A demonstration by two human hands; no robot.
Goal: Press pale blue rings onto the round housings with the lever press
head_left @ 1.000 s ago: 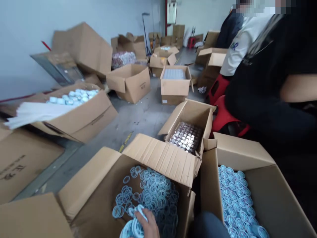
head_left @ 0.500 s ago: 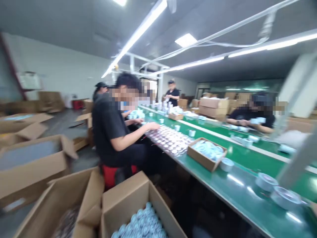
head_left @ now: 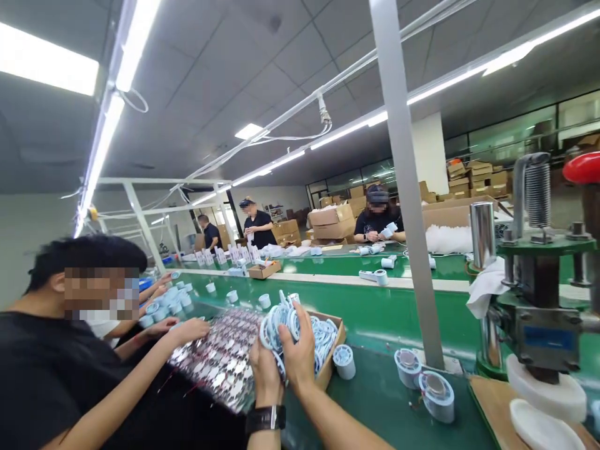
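Note:
A bunch of light-blue plastic rings [head_left: 274,328] is held up between my two hands. My left hand [head_left: 265,369], with a dark watch on its wrist, wraps the bunch from the left and below. From the right, my right hand [head_left: 300,347] closes over the same rings, its fingers pointing upward. Just behind my hands stands a shallow cardboard box [head_left: 341,331] filled with similar rings. A light-blue cup-shaped part [head_left: 344,362] stands right of the box. To the left lies a dense layer of shiny metallic parts [head_left: 225,359], partly hidden by my left hand.
A co-worker [head_left: 70,350] sits close on the left, arms reaching over the parts. On the right are a press [head_left: 546,312] with a red knob, a grey post [head_left: 412,187] and two round blue housings [head_left: 437,395]. The green conveyor [head_left: 389,309] runs behind.
My view has swung right, bringing the press into sight and the floor boxes out of it. My hands, out of view before, now hold a bunch of rings by the cardboard box.

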